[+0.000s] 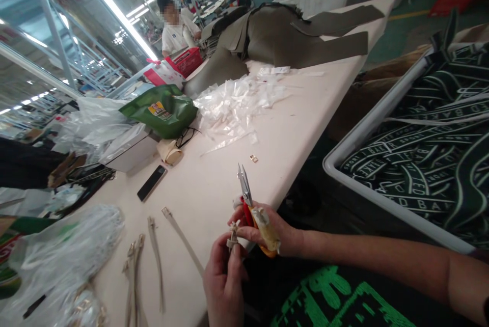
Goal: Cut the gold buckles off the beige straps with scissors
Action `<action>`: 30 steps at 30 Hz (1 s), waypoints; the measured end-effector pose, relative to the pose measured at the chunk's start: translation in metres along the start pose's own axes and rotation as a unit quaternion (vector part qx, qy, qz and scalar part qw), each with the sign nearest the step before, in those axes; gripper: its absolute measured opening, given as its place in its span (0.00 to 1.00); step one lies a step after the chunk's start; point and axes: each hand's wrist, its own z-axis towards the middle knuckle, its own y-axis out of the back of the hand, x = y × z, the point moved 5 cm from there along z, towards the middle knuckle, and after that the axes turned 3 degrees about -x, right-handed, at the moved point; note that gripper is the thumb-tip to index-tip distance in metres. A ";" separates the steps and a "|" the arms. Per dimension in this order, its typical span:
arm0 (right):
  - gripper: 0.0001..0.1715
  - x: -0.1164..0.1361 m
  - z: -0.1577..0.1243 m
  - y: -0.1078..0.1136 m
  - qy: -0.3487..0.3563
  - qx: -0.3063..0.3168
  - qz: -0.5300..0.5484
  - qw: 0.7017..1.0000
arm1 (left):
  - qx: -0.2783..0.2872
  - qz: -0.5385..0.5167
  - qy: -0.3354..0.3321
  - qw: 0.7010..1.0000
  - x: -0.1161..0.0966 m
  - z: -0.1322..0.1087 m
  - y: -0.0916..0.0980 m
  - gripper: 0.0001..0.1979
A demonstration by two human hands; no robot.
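My left hand [225, 278] is closed, thumb and fingers pinching the end of a small beige strap [232, 240] with what looks like a buckle piece on it. My right hand [273, 230] grips a pair of scissors [244, 184] with red and orange handles, one wrapped in pale material. Their pointed tips face away from me, slightly apart. My right fingertips meet the strap end beside my left hand. A small gold buckle [254, 158] lies beyond the scissors. Left of my hands lie a narrow strap with a buckle [179, 235] and several similar straps [133, 276].
On the table [214, 184] are a black phone [152, 183], a green bag [160, 110], a pile of clear plastic [233, 108] and dark sheets [282, 36]. Clear bags [72, 250] sit at left. A bin of lettered webbing [420, 164] stands right. A person [178, 31] is across the table.
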 end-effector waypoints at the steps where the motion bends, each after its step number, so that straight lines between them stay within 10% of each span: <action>1: 0.24 0.002 0.000 0.000 0.005 0.003 -0.003 1.000 | 0.012 -0.045 0.031 0.998 0.004 0.000 -0.001 0.21; 16: 0.24 -0.004 0.001 0.008 -0.131 0.053 0.075 0.987 | 0.076 -0.162 0.183 0.967 0.032 0.011 -0.015 0.26; 30: 0.25 -0.013 -0.002 0.027 -0.025 0.016 0.019 0.999 | 0.037 -0.219 0.246 0.943 0.049 0.015 -0.016 0.20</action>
